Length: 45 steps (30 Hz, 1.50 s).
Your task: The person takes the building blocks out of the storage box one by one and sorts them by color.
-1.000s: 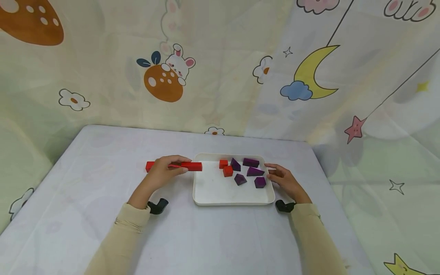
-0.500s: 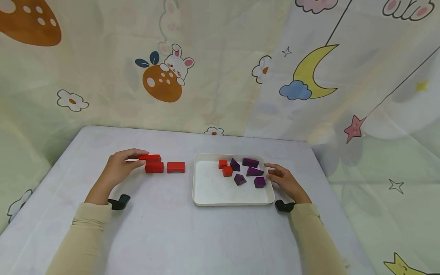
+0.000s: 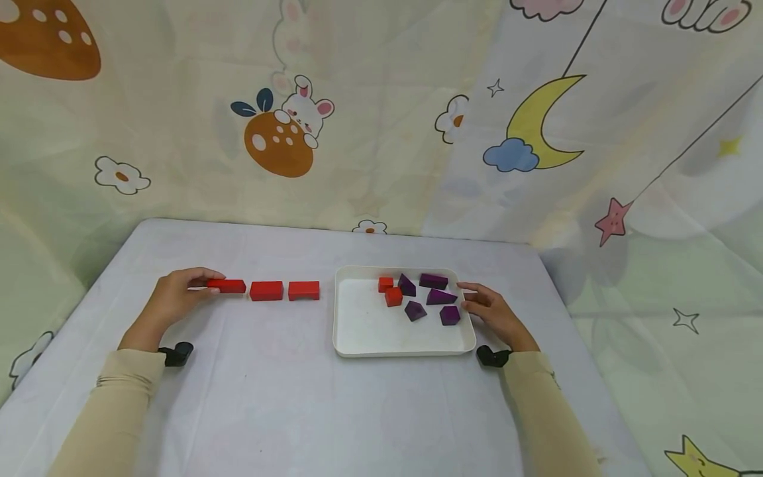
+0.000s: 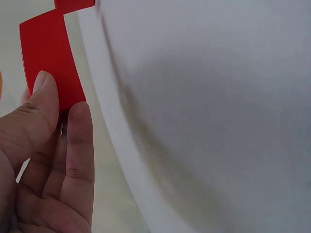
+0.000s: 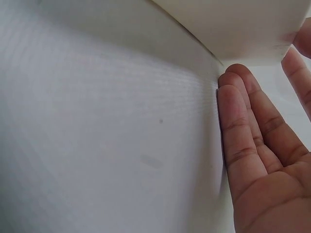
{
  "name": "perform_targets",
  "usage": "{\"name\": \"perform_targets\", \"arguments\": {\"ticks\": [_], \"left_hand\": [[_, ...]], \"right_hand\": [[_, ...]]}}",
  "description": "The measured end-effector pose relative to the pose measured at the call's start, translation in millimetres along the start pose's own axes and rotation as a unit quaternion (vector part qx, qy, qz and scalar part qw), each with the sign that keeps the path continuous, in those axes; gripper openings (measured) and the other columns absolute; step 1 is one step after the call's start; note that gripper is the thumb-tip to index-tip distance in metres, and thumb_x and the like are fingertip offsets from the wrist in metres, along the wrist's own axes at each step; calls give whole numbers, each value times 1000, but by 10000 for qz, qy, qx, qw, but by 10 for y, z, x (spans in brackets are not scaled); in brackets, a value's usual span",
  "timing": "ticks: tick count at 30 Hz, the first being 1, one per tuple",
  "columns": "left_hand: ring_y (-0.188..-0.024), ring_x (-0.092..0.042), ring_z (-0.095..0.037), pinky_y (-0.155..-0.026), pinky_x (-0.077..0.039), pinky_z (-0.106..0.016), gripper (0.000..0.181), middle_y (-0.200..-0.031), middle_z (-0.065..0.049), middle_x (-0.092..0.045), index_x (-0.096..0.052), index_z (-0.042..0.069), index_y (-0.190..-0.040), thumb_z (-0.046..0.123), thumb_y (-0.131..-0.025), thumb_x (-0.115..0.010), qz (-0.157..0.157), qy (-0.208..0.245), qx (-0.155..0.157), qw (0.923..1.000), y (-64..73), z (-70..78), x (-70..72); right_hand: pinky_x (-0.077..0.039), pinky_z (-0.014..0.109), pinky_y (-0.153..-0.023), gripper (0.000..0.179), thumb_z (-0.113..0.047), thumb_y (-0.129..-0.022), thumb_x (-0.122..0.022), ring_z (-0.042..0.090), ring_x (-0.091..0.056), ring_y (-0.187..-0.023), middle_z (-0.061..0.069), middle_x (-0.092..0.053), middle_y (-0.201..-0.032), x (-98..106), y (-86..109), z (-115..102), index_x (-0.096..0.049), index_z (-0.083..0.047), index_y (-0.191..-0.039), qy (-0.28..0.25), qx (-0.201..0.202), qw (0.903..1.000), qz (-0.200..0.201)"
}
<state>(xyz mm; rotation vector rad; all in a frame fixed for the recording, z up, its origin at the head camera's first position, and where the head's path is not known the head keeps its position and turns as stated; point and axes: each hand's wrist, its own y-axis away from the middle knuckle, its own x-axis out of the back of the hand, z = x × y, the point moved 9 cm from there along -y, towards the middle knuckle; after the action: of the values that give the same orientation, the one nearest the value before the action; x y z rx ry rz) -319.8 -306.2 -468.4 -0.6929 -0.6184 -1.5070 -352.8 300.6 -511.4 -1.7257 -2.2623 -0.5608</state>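
Note:
My left hand [image 3: 177, 299] pinches a red rectangular block [image 3: 229, 286] by its left end, thumb on one face and fingers opposite. In the left wrist view the held block [image 4: 51, 53] has its far corner right at another red block [image 4: 73, 4]. To its right lie a second red block [image 3: 266, 291] and a red bridge-shaped block [image 3: 304, 290], in a row. My right hand [image 3: 493, 310] rests at the right side of a white tray [image 3: 363, 331]. In the right wrist view its fingers [image 5: 235, 126] are straight, tips beside the tray wall [image 5: 243, 29].
Inside the tray are two red cubes [image 3: 393, 297] and several purple blocks [image 3: 441, 297] of different shapes, toward its right side. A white cloth [image 3: 310, 411] covers the table. A printed curtain [image 3: 381, 132] hangs behind it.
My left hand has moved left from the tray's rim. The red blocks it carried now lie in a row, and the last came down from above the second. The right hand stays in place.

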Motion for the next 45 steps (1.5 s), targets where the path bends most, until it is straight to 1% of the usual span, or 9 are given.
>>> {"name": "perform_targets", "arguments": {"ticks": [5,12,21,25,29,34,37,42,45], "left_hand": [[-132,-50,-54,-108,-42,-73,32,-131,-33,-67,-70,-3,-132,4,-101,-73,-217,-2,151,9996,-27,-79,-53],[-131,-48,-54,-109,-40,-74,32,-131,-34,-66,-70,-4,-131,4,-100,-74,-348,-51,343,9988,-63,-152,-114],[-138,-47,-55,-112,-43,-72,49,-143,-35,-60,-60,-3,-147,9,-102,-75,-404,-67,497,9979,-50,-102,-121],[-138,-50,-57,-110,-48,-69,55,-148,-35,-57,-57,-3,-151,14,-102,-76,-285,-182,440,9985,-47,39,-65],[-134,-55,-58,-109,-48,-70,56,-150,-34,-56,-59,-2,-150,15,-100,-79,-8,-380,144,9992,-50,260,8],[-129,-62,-55,-107,-51,-66,52,-146,-30,-62,-63,0,-147,13,-100,-80,357,-40,-264,9990,-50,578,33],[-129,-65,-50,-103,-56,-59,49,-144,-26,-66,-65,2,-147,13,-101,-79,350,421,-340,9979,-67,742,-42],[-133,-64,-43,-103,-58,-54,48,-146,-20,-66,-65,7,-148,19,-103,-77,18,1098,-167,9938,-138,953,-256],[-133,-65,-40,-106,-57,-52,47,-147,-18,-66,-66,8,-147,20,-103,-78,-85,1341,-225,9907,-202,1098,-378]], "right_hand": [[-42,59,-120,56,-14,-109,-67,41,-61,-133,34,-57,-149,5,2,1,-48,-1,-160,12,16,10000,3],[-48,47,-116,55,-13,-109,-67,38,-62,-132,33,-59,-147,12,-8,22,-49,0,-159,26,84,10000,-6],[-46,51,-118,54,-13,-109,-66,38,-61,-132,33,-59,-147,4,-30,31,-49,0,-159,31,96,9999,-11],[-47,49,-117,54,-12,-109,-66,37,-62,-131,33,-59,-146,3,-28,22,-49,0,-159,15,105,9999,-15],[-47,48,-116,55,-13,-109,-66,36,-62,-131,33,-59,-147,2,-23,20,-49,0,-159,1,89,10000,-27],[-45,53,-118,55,-13,-109,-66,37,-62,-131,33,-59,-147,8,-32,12,-49,0,-159,-1,69,10000,-11],[-44,55,-119,55,-13,-109,-67,36,-62,-130,32,-59,-147,9,-34,8,-50,-1,-159,6,33,10000,15],[-43,57,-120,56,-14,-109,-67,37,-61,-132,33,-57,-148,-2,-14,3,-49,-1,-160,-24,-37,10000,22],[-42,58,-121,56,-15,-109,-67,39,-60,-133,33,-56,-150,-5,-2,8,-49,-3,-160,-26,-81,10000,18]]}}
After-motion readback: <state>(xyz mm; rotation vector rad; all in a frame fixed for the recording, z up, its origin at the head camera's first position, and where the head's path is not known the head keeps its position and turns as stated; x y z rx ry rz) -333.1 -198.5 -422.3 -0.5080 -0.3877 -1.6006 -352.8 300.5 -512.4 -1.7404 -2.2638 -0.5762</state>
